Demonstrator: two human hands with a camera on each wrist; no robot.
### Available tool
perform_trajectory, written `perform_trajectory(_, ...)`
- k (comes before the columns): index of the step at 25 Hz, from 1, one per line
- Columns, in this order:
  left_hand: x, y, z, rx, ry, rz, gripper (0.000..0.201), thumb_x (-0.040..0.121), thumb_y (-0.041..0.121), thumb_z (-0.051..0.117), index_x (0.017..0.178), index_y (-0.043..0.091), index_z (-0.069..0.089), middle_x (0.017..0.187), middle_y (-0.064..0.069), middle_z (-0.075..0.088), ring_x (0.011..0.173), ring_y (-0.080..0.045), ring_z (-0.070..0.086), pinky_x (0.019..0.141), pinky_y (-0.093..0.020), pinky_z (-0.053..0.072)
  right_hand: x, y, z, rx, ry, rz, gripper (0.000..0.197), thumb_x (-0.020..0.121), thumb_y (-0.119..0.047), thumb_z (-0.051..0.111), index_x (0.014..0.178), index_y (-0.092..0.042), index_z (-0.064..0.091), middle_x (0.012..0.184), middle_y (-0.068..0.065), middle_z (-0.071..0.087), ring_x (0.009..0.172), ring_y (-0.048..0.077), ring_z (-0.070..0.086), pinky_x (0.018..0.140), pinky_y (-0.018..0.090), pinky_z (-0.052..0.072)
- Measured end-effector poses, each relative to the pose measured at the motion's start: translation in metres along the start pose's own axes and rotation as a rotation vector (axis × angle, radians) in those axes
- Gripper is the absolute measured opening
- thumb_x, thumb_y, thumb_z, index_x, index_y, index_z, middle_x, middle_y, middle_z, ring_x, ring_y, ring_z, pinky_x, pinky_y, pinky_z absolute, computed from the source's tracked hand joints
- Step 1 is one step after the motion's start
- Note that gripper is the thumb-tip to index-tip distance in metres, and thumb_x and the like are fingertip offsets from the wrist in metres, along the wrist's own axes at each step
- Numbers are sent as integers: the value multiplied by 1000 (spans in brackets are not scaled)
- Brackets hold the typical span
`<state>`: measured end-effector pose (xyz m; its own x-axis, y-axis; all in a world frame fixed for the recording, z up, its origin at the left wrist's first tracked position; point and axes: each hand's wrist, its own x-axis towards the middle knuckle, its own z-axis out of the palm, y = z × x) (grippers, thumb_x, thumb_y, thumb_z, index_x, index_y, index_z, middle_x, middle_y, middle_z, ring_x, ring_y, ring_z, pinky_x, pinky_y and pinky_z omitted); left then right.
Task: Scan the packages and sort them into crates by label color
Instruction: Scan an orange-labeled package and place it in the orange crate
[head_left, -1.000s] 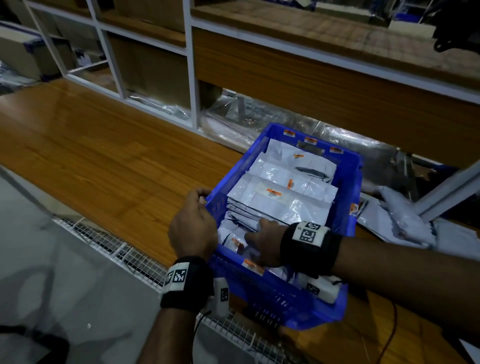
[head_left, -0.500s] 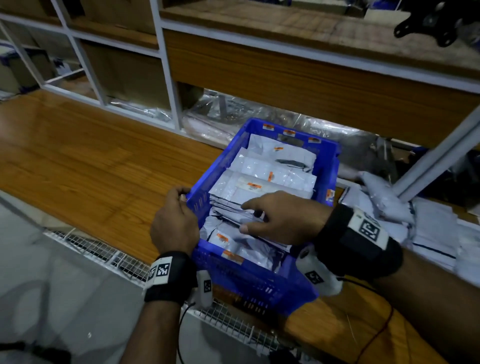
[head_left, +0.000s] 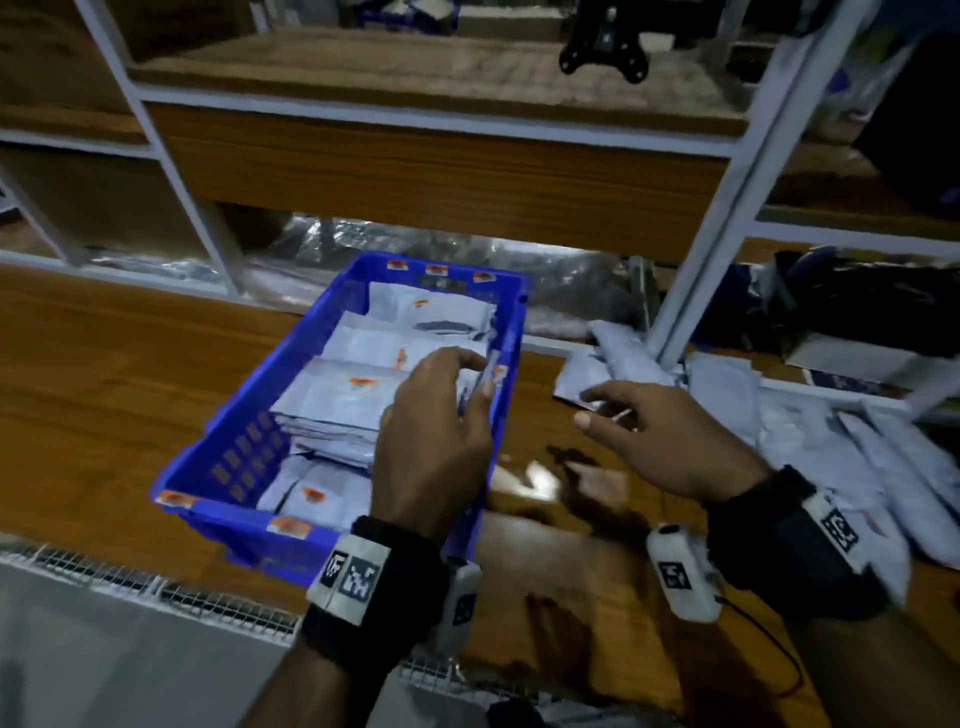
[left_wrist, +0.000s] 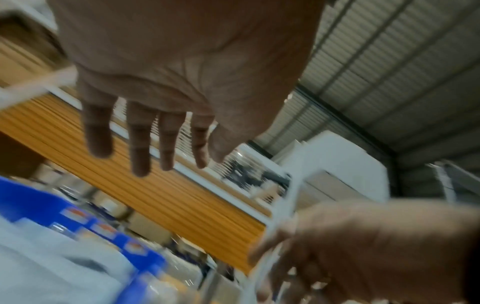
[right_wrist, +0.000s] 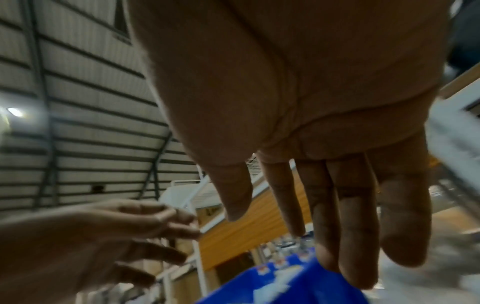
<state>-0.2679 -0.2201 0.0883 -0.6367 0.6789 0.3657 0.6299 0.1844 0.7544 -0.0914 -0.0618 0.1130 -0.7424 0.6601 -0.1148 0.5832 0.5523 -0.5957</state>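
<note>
A blue crate (head_left: 249, 447) sits on the wooden table, filled with white packages (head_left: 337, 395) that carry orange labels. My left hand (head_left: 467, 379) hovers over the crate's right side with loosely bent fingers and holds nothing. In the left wrist view the left hand (left_wrist: 155, 144) shows straight, empty fingers above the crate (left_wrist: 23, 197). My right hand (head_left: 584, 410) is open above the table, right of the crate. It points toward a loose pile of white packages (head_left: 810, 441). The right wrist view shows the right hand (right_wrist: 324, 216) empty too.
A white shelf post (head_left: 727, 208) stands behind the pile. Clear-wrapped goods (head_left: 415, 244) lie under the low shelf behind the crate. A wire mesh edge (head_left: 156, 597) runs along the table front. A dark bag (head_left: 857, 301) sits at the back right.
My left hand let go of the crate's left rim and moved over its right side. My right hand lifted out of the crate and swung right over the table.
</note>
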Motion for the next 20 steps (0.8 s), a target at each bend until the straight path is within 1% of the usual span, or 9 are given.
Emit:
perform_trajectory(3,-2,19,59,36,-127,60,31,98,39,56,125,27,61,124,5,65,117,-20,59,96,-43,49,6,100,-12,-109,25,226,52,99,-51,61,140,-19,60,129,7,67,114,25,63,98,38,51)
perform_trajectory(6,-8,27,128,51,-269,-14,35,100,39,58,131,23,60,129,0,65,121,-22,59,99,-45,49,7,194,-16,-177,46,377,64,99,-52,61,148,-13,51,145,20,55,129,37,54,105,44,48)
perform_trajectory(9,-14,21,200,166,-429,-177,42,104,42,56,141,22,56,138,-4,63,128,-27,59,103,-45,48,14,255,-18,-240,-9,436,80,96,-57,61,161,-23,28,155,25,33,139,44,41,113,49,41)
perform_trajectory(11,-23,11,239,246,-523,-296,50,105,52,49,144,22,55,142,-6,63,128,-30,59,103,-43,49,22,278,-19,-255,-89,434,82,98,-57,59,164,-32,16,161,24,16,143,46,35,115,49,38)
perform_trajectory(12,-28,5,255,279,-571,-327,55,104,57,44,143,21,56,144,-8,62,128,-32,60,102,-42,49,28,288,-19,-235,-117,426,81,99,-56,57,164,-34,14,162,24,13,144,46,33,116,48,37)
perform_trajectory(14,-39,-8,277,315,-641,-383,67,102,64,36,147,16,52,146,-16,59,128,-37,59,103,-44,48,39,301,-16,-164,-106,394,74,99,-54,58,162,-31,25,161,23,26,144,42,37,117,45,36)
perform_trajectory(16,-46,-15,286,361,-675,-444,71,105,61,37,156,11,40,146,-22,58,130,-40,57,106,-45,48,48,309,-12,-89,-35,369,65,97,-50,64,153,-19,48,153,19,49,140,35,47,115,39,39)
perform_trajectory(18,-50,-14,287,421,-674,-474,68,107,56,41,159,13,35,146,-21,58,130,-39,58,106,-43,48,51,311,-13,-53,48,365,57,92,-45,73,136,-10,65,137,14,65,128,31,58,105,33,45)
perform_trajectory(20,-51,-13,285,454,-673,-491,64,105,57,43,155,18,39,140,-17,62,125,-38,61,105,-46,50,49,310,-17,-50,132,336,48,83,-39,83,119,-9,74,121,12,72,114,29,65,93,30,49)
